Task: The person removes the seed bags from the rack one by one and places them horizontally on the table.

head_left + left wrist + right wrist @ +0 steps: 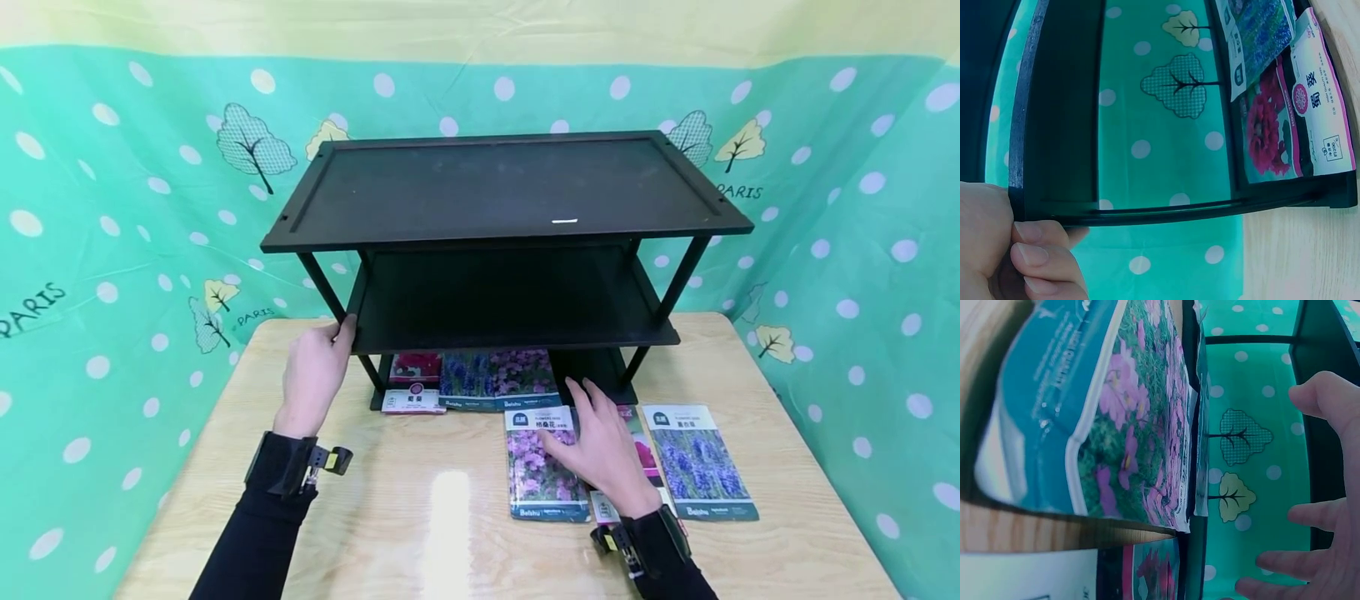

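A black three-tier shelf rack (495, 187) stands on the table. My left hand (317, 379) grips the left end of its middle shelf (502, 300); in the left wrist view the fingers (1047, 259) curl under the board's edge. My right hand (603, 442), fingers spread and holding nothing, hovers over the seed packets before the rack. Nearest it are a purple-flower seed packet (543, 475) and a pink-flower seed packet (647, 457), partly hidden by the hand. A blue-flower seed packet (701, 462) lies to the right.
On the rack's bottom shelf lie a red-flower packet (415, 400), a blue-flower packet (465, 383) and a purple-flower packet (525, 379), side by side from the left. A green dotted cloth (97, 250) surrounds the wooden table (375, 517) at the back and sides.
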A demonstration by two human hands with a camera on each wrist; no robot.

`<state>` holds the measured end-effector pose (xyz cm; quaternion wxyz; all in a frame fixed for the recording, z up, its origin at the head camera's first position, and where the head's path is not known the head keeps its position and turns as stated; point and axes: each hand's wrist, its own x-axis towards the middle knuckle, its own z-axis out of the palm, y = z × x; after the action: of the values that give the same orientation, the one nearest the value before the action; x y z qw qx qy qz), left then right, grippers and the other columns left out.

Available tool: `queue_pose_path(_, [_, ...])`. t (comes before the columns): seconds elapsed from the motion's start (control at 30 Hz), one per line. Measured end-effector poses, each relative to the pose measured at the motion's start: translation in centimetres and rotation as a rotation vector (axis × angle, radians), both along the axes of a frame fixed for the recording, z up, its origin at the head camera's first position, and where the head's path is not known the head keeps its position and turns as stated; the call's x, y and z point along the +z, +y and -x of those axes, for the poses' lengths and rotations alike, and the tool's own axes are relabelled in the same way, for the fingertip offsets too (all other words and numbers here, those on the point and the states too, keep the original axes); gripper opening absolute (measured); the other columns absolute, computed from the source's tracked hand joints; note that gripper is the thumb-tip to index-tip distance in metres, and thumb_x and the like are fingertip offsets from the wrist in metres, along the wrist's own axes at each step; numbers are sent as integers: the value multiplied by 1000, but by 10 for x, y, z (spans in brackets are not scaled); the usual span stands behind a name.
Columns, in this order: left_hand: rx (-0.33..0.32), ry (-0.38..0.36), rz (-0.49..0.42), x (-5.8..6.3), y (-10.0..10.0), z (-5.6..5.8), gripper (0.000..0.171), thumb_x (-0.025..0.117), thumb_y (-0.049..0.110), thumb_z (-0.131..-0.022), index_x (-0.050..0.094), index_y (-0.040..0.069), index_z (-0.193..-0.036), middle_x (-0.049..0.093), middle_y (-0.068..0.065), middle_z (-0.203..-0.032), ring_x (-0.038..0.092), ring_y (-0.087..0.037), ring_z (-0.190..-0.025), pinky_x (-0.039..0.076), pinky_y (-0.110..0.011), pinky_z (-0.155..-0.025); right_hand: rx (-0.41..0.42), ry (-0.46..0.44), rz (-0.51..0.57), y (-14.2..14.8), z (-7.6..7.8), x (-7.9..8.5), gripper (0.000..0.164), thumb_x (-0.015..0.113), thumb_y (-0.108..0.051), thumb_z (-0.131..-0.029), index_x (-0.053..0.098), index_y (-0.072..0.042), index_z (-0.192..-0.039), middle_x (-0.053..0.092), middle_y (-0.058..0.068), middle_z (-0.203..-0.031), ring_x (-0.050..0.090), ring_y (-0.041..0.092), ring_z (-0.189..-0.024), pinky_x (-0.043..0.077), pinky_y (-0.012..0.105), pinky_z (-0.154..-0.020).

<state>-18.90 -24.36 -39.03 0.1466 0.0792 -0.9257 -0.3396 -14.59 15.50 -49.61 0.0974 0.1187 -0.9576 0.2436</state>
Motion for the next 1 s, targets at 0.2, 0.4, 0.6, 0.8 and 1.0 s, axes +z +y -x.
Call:
queue_pose_path(0.2, [8, 11, 6, 2, 1, 1, 61, 39, 47, -111, 59, 8, -68, 33, 0, -54, 31, -19, -42, 24, -30, -38, 16, 16, 6, 0, 3, -1, 96, 74, -63, -85, 41, -9, -157, 42, 27, -155, 49, 49, -135, 44, 68, -102])
queue_pose_path(0.4, [5, 16, 12, 1, 1, 1, 61, 40, 46, -111, 56, 9, -66, 33, 1, -54, 31, -18, -42, 24, -30, -38, 12, -7, 17, -3, 3, -4, 94, 75, -62, -84, 44, -9, -155, 49, 25, -149, 56, 46, -126, 49, 64, -96])
queue_pose_path(0.6, [7, 10, 11, 0, 1, 1, 61, 39, 47, -111, 57, 8, -67, 33, 1, -54, 31, -18, -42, 23, -30, -38, 15, -10, 20, -4, 4, -7, 93, 76, -61, -84, 44, -9, -155, 51, 24, -146, 56, 45, -124, 50, 61, -97])
queue_pose_path(0.8, [11, 13, 12, 0, 1, 1, 60, 39, 47, -111, 59, 8, -69, 33, 1, -54, 30, -18, -42, 23, -30, -38, 5, -28, 24, -2, 4, -7, 93, 74, -63, -85, 45, -8, -154, 50, 25, -148, 55, 45, -126, 49, 64, -97])
queue_pose_path(1.0, [5, 19, 2, 0, 1, 1, 61, 39, 47, -111, 56, 8, -66, 33, 1, -54, 30, -18, -42, 23, -30, -38, -6, -54, 28, 1, 5, -7, 91, 72, -62, -87, 45, -7, -154, 49, 26, -148, 55, 47, -126, 48, 67, -97])
